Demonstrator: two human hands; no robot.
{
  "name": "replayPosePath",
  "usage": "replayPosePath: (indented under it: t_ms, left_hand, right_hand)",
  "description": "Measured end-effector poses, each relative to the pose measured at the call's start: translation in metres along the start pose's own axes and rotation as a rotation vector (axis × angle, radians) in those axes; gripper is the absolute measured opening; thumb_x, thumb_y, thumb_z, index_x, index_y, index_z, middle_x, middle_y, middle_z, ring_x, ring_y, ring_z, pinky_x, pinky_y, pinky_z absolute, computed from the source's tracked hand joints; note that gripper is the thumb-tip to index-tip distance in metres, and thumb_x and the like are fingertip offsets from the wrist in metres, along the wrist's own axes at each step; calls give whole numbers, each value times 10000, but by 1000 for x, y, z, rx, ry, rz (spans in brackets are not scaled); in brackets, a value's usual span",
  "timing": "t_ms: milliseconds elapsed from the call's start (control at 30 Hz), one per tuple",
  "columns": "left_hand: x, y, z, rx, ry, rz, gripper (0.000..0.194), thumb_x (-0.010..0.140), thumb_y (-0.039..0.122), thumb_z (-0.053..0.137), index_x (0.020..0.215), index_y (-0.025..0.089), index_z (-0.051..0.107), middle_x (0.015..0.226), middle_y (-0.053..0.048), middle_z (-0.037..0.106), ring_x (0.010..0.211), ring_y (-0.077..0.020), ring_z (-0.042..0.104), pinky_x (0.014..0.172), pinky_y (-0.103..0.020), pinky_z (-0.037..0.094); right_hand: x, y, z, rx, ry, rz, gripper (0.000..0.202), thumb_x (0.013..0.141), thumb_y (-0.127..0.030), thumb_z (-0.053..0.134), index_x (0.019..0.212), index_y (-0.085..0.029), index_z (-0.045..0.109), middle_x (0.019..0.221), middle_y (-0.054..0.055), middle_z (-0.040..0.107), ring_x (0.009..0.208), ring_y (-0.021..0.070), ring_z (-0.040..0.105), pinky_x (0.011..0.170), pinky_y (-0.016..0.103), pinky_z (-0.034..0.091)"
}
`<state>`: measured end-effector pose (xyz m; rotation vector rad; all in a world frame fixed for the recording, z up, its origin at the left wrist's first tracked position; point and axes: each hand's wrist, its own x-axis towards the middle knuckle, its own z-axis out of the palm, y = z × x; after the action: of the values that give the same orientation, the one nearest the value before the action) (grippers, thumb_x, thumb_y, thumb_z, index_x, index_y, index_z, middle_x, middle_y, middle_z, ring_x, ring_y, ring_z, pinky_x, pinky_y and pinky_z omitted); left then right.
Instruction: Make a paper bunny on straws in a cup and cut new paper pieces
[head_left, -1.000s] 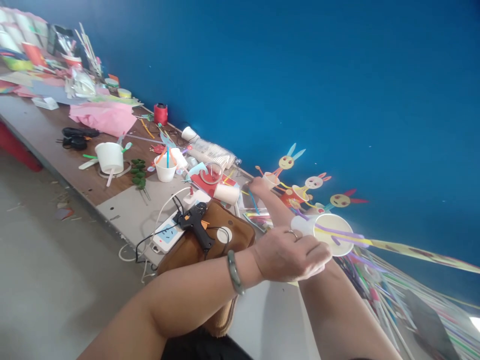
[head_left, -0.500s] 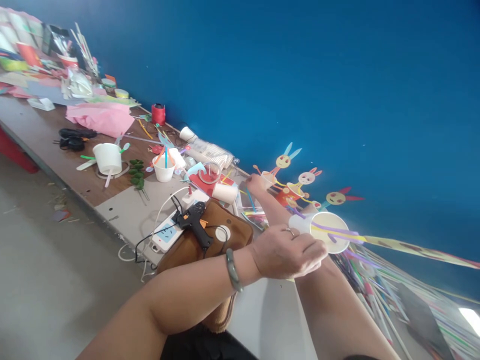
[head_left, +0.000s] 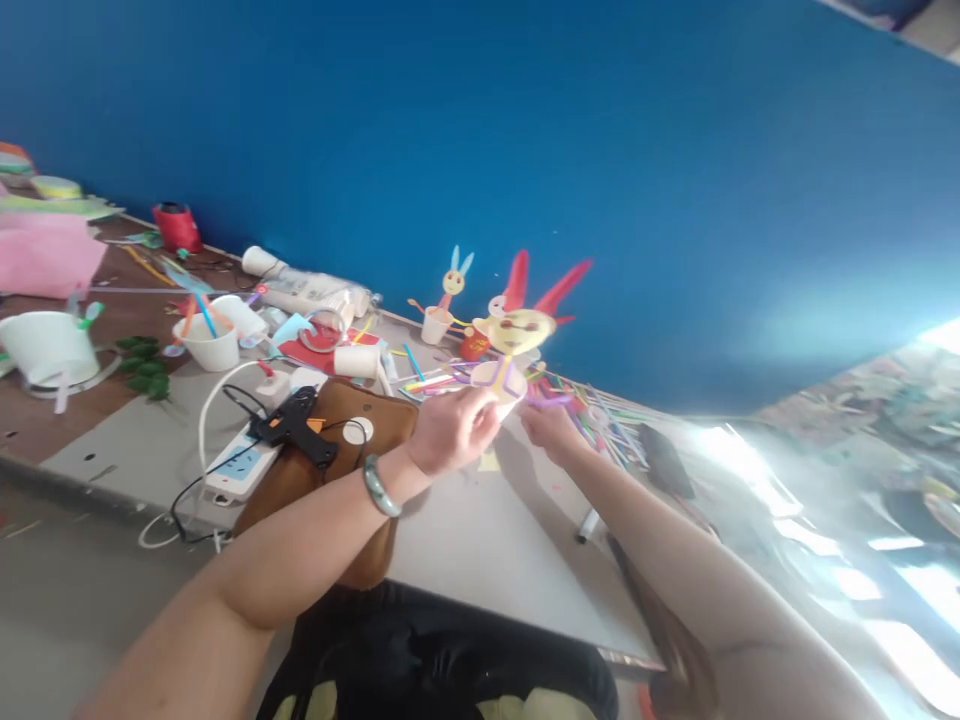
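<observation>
My left hand (head_left: 461, 425) is closed around a white paper cup (head_left: 514, 400), held upright above the table. From the cup rises a paper rabbit figure with a yellow face (head_left: 519, 332) and long red ears, on yellow and purple pipe cleaners. To the cup's right, my right hand (head_left: 551, 425) has its fingers closed at a purple pipe cleaner (head_left: 551, 401) that sticks out sideways. Behind stand similar cup figures, among them one with light blue ears (head_left: 452, 280) and a red cup (head_left: 474, 345), partly hidden.
A black glue gun (head_left: 300, 425) lies over a white power strip (head_left: 241, 460) and a brown cushion (head_left: 367, 400) at left. White cups (head_left: 210, 345), stacked cups in plastic (head_left: 315, 292) and green leaves (head_left: 146, 368) lie farther left. Many pipe cleaners (head_left: 611, 430) spread behind my right hand.
The held cup has turned from lying sideways to upright, so the rabbit's face now shows. My right hand has come back from the standing figures to the cup's side. The view has swung right.
</observation>
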<state>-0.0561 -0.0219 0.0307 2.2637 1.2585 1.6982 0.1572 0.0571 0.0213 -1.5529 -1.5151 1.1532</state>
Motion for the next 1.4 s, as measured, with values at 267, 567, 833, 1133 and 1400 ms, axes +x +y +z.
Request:
replayPosePath:
  t_ms: [267, 567, 833, 1133, 1400]
  left_hand:
    - [-19, 7, 18, 75, -422, -101, 176, 924, 280, 518, 883, 202, 670, 758, -27, 719, 693, -168, 650, 630, -263, 409]
    - [-46, 11, 44, 263, -631, 153, 296, 981, 295, 433, 879, 206, 696, 804, -68, 742, 732, -194, 675, 681, -287, 417]
    - [-44, 11, 43, 245, -607, 138, 312, 1001, 321, 431, 1075, 245, 724, 906, -66, 775, 827, -208, 712, 697, -287, 449]
    - [-41, 13, 37, 226, -529, 117, 325, 979, 313, 498, 1207, 232, 715, 944, -85, 783, 789, -223, 720, 639, -283, 446]
    - [-39, 22, 34, -352, -622, -110, 293, 928, 383, 593, 1073, 182, 749, 786, -30, 729, 673, -133, 632, 659, -238, 487]
  right_hand:
    - [-117, 18, -55, 542, 123, 75, 405, 661, -427, 870, 795, -203, 560, 503, -118, 371, 390, 20, 224, 370, 181, 145]
    - [-190, 38, -28, 801, -13, 134, 340, 740, -400, 834, 824, -204, 568, 510, -119, 333, 404, 23, 171, 391, 172, 144]
    - [-197, 48, -8, 967, -83, 168, 342, 787, -364, 794, 732, -206, 496, 508, -120, 316, 395, 34, 126, 382, 190, 132]
    - [-181, 49, 6, 1048, -156, 198, 310, 782, -355, 796, 761, -197, 530, 502, -124, 332, 400, 34, 131, 380, 177, 148]
    - [-173, 52, 14, 1048, -171, 177, 293, 793, -358, 784, 782, -192, 543, 498, -125, 347, 385, 24, 170, 384, 175, 151]
